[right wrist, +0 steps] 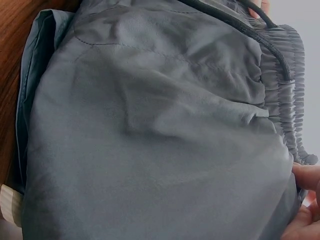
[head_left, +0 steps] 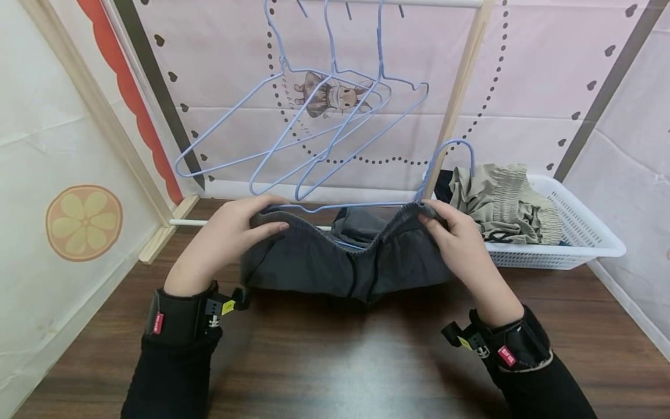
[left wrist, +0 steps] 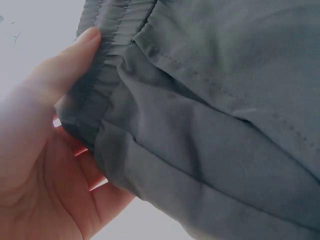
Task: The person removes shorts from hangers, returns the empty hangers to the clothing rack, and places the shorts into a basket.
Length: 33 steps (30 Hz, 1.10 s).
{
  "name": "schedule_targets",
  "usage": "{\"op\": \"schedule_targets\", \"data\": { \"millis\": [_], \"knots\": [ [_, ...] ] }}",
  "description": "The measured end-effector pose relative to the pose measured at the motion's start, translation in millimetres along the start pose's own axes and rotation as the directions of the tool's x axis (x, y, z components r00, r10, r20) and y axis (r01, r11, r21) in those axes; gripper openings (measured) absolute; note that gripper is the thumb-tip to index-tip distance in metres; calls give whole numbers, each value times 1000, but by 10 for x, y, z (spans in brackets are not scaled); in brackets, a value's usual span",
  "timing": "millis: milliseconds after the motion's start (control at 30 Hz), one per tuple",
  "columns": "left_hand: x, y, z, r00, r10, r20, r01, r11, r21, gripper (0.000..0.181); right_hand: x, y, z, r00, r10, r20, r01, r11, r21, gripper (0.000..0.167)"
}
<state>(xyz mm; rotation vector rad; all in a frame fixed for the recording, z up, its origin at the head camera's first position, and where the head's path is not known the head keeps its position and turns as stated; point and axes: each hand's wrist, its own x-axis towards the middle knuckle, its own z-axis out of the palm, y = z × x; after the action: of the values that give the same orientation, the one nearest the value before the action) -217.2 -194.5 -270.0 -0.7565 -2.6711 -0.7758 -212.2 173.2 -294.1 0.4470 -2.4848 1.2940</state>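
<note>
Dark grey drawstring shorts [head_left: 309, 262] with a gathered elastic waistband hang between my two hands, waist side up. My left hand [head_left: 230, 235] pinches the waistband's left end, its thumb on the near face and fingers behind in the left wrist view. The right hand [head_left: 460, 238] pinches the opposite end; only its fingertips [right wrist: 306, 176] show in the right wrist view. A light blue hanger [head_left: 356, 205] lies along the waist opening, partly inside the shorts, its hook sticking up near my right hand. The rest of the hanger is hidden by cloth.
Several blue hangers [head_left: 332, 75] hang from a white rod [head_left: 419, 2] on a wooden frame [head_left: 463, 87]. To the right, a white basket [head_left: 597, 233] holds khaki clothing [head_left: 502, 198] and something dark. A brown wood-grain table [head_left: 335, 361] lies below.
</note>
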Motion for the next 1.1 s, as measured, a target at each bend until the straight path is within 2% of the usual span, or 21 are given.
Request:
{"op": "schedule_targets", "data": {
  "millis": [133, 300, 467, 700, 900, 1100],
  "knots": [
    [6, -52, -6, 1000, -13, 2, 13, 1000, -10, 42, 12, 10, -5, 1000, 3, -14, -3, 1000, 5, 35],
    [18, -116, -7, 998, -46, -34, 46, 999, -2, 41, 9, 25, -18, 999, 8, -39, -6, 999, 38, 34],
    [18, -146, -2, 997, -57, -49, 57, 998, 2, 39, 12, 26, 11, 999, 18, -29, -18, 1000, 12, 34],
    [24, -92, -1, 999, -25, -28, 25, 1000, -9, 35, 26, 38, 35, 1000, 16, -27, -17, 1000, -14, 32],
    [16, -14, -7, 1000, -11, 23, 11, 1000, -3, 20, 34, 59, 42, 1000, -30, 9, 30, 1000, -7, 27],
    [-4, 59, -3, 999, 11, 31, -12, 1000, 19, 16, 40, 72, 54, 998, -58, 29, 58, 998, -21, 27]
  ]
}}
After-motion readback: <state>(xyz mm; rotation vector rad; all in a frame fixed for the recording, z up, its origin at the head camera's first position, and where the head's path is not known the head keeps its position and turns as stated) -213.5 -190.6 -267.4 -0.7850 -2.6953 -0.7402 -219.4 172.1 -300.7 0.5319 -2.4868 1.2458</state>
